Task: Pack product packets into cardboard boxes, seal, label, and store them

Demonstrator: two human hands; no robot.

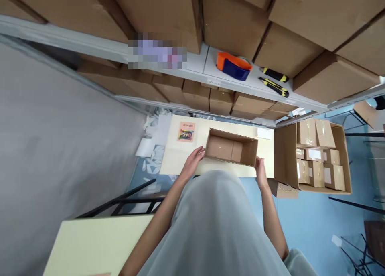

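Observation:
An open, empty cardboard box [221, 147] rests on the pale yellow table [171, 159] in front of me. My left hand [194, 159] holds it at its left end, fingers against the lower left corner. At the opposite end, my right hand [261, 169] grips the lower right corner, the thumb up along the side. Parts of the fingers on both hands are hidden by the box. To the left of the box lies a pink card with a coloured print [186, 132]. A white paper [264, 133] is near the table's back right corner.
Above the table, a shelf [192, 67] carries large cartons, an orange and blue tape dispenser [234, 66] and two yellow-black cutters [274, 86]. On the right stands a big open carton [284, 155] filled with several taped boxes. Paper scraps [153, 159] litter the floor at left.

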